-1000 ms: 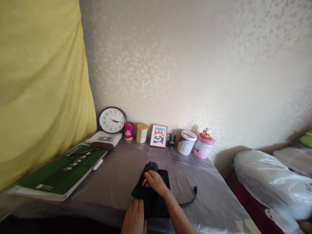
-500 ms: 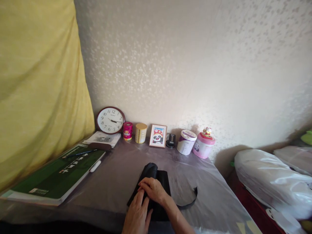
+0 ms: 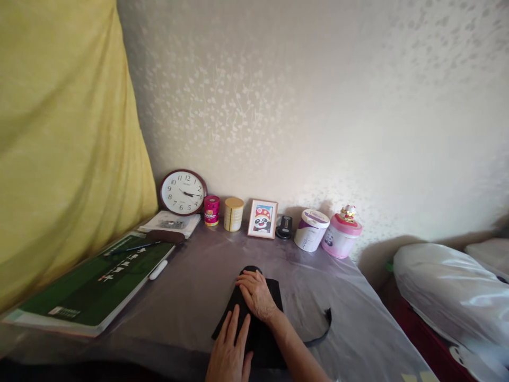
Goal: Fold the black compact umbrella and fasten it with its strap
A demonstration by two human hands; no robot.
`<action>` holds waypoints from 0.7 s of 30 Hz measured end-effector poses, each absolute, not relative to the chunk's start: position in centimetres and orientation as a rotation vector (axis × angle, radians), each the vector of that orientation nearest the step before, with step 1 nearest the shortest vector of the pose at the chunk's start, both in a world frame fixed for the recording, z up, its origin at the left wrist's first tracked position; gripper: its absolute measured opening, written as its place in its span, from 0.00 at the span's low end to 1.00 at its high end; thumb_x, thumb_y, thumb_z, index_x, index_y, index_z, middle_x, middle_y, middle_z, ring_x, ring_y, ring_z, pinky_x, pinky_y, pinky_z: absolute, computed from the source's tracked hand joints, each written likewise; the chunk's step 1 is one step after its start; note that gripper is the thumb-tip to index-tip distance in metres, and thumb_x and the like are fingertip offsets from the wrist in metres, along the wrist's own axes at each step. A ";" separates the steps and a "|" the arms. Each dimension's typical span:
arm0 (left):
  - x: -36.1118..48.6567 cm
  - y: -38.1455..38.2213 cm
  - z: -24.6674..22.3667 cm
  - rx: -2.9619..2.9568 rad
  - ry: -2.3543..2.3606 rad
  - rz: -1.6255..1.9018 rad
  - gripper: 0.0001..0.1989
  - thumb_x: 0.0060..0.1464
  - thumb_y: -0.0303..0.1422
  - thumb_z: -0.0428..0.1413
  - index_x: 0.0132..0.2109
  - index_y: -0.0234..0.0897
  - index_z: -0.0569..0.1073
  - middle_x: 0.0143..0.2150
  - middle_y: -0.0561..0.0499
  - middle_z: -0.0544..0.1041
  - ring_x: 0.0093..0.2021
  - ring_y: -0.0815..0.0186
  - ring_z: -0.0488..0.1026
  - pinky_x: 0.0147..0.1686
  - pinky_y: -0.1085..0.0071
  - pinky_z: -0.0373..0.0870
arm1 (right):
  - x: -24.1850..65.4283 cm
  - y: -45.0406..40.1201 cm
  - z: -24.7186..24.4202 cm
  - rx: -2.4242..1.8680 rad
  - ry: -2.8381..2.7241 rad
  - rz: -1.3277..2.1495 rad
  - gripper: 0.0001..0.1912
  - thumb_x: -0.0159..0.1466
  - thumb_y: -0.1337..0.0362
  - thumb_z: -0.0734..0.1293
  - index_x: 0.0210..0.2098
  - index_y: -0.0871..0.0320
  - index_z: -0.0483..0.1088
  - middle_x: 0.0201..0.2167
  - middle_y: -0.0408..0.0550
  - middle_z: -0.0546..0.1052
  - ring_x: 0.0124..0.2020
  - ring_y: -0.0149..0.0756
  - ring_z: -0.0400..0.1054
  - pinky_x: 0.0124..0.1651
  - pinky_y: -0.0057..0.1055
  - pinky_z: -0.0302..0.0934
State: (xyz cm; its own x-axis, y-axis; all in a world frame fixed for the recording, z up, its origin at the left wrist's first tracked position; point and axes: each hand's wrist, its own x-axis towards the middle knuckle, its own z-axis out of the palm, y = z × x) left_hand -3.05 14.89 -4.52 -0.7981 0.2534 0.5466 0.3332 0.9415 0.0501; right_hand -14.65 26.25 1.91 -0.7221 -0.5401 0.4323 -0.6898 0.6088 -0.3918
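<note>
**Both palms down at the bottom center**

Lowest in the frame, just left of bottom center, we have our left hand [image 3: 230, 347] open, fingers a little spread, palm down on the black fabric [image 3: 262, 345]. That fabric lies on the table [image 3: 191, 297] at the lower center. Slightly higher, our right hand [image 3: 256, 294] rests palm down over its rounded far end, fingers extended side by side; we cannot tell whether they press. A black strap [image 3: 324, 335] curves across the table at the lower right of center.

At the lower left we see a green book [image 3: 79, 297], with a white marker [image 3: 158, 270] beside its right edge. A white plastic bag [image 3: 449, 281] bulges at the lower right.

Farther back, along the middle of the frame, stand a pink can [image 3: 211, 211], a panda picture frame [image 3: 263, 218] and two tubs [image 3: 312, 231], with a round clock [image 3: 183, 192] left of them. Behind rises the patterned wall [image 3: 318, 106].
</note>
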 end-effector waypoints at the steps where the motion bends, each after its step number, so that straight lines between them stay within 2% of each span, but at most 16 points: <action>1: -3.0 14.9 -4.7 -0.405 -2.564 -0.219 0.35 0.48 0.30 0.49 0.63 0.39 0.47 0.63 0.39 0.56 0.59 0.54 0.59 0.50 0.64 0.67 | -15.2 26.1 1.8 0.999 -2.577 0.785 0.14 0.65 0.67 0.55 0.41 0.51 0.71 0.44 0.42 0.75 0.54 0.33 0.59 0.61 0.41 0.38; 5: -2.8 14.9 -4.8 -0.354 -2.689 -0.355 0.36 0.50 0.31 0.47 0.64 0.37 0.41 0.65 0.41 0.49 0.60 0.55 0.57 0.51 0.64 0.65 | -17.4 25.8 1.7 0.951 -2.619 0.765 0.15 0.65 0.67 0.54 0.40 0.52 0.72 0.42 0.43 0.75 0.53 0.33 0.60 0.59 0.38 0.43; 10: -2.6 15.2 -3.6 -0.310 -2.831 -0.476 0.33 0.51 0.31 0.45 0.63 0.37 0.44 0.65 0.44 0.44 0.60 0.55 0.56 0.54 0.62 0.62 | -19.6 25.7 1.5 0.766 -2.761 0.780 0.16 0.66 0.64 0.53 0.41 0.54 0.71 0.42 0.45 0.75 0.46 0.32 0.66 0.51 0.28 0.53; 14: -2.5 15.4 -2.5 -0.279 -2.900 -0.535 0.32 0.51 0.29 0.44 0.63 0.38 0.46 0.66 0.46 0.42 0.61 0.54 0.55 0.53 0.61 0.63 | -20.2 25.9 1.6 0.534 -2.843 0.784 0.18 0.66 0.61 0.52 0.39 0.54 0.72 0.38 0.47 0.77 0.42 0.34 0.69 0.43 0.27 0.58; 21: -2.2 15.5 -1.8 -0.275 -2.871 -0.540 0.30 0.52 0.31 0.43 0.63 0.36 0.48 0.65 0.44 0.45 0.61 0.56 0.56 0.54 0.62 0.61 | -18.1 31.0 2.5 0.230 -2.747 0.731 0.16 0.65 0.64 0.53 0.41 0.58 0.70 0.42 0.54 0.74 0.46 0.38 0.67 0.50 0.31 0.54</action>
